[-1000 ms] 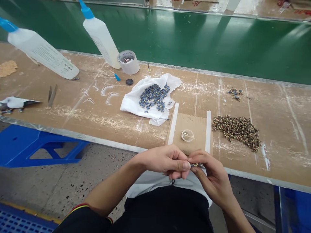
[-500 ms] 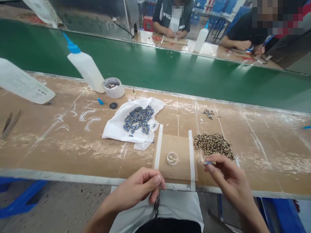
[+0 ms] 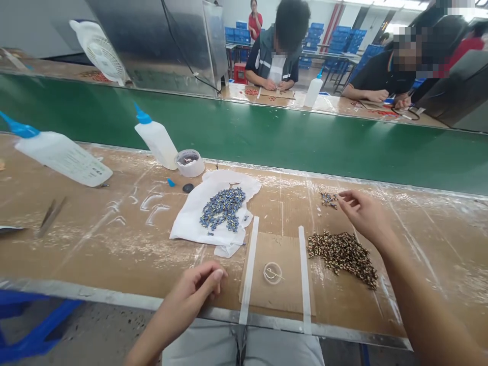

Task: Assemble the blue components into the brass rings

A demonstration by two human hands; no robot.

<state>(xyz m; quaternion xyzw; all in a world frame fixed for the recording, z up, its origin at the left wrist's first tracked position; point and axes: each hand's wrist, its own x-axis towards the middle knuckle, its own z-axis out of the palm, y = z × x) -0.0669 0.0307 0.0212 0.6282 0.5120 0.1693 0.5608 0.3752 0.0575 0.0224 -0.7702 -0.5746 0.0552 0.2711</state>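
My right hand point(image 3: 362, 213) reaches to the back of the bench, thumb and forefinger pinched at the edge of a small cluster of blue-and-brown pieces point(image 3: 328, 200). Whether a piece is between the fingertips is too small to tell. My left hand point(image 3: 202, 287) rests by the front edge with its fingers curled in; anything inside them is hidden. A heap of brown-and-gold small parts point(image 3: 341, 254) lies below my right wrist. Blue small parts point(image 3: 223, 208) are piled on a white sheet point(image 3: 186, 223). Between the hands, a small clear round dish point(image 3: 272, 273) with a thin stick sits on cardboard point(image 3: 276, 300).
White tape strips point(image 3: 249, 269) border the cardboard. Farther left are a tape roll point(image 3: 189, 163), a squeeze bottle point(image 3: 156, 142), a second, tilted bottle point(image 3: 64, 157) and tweezers point(image 3: 52, 217). Co-workers sit beyond the green belt point(image 3: 236, 134).
My right hand has moved away from me, from beside the brown heap to the small cluster; it held a blue-tipped piece before. My left hand has shifted left. The view has tilted up.
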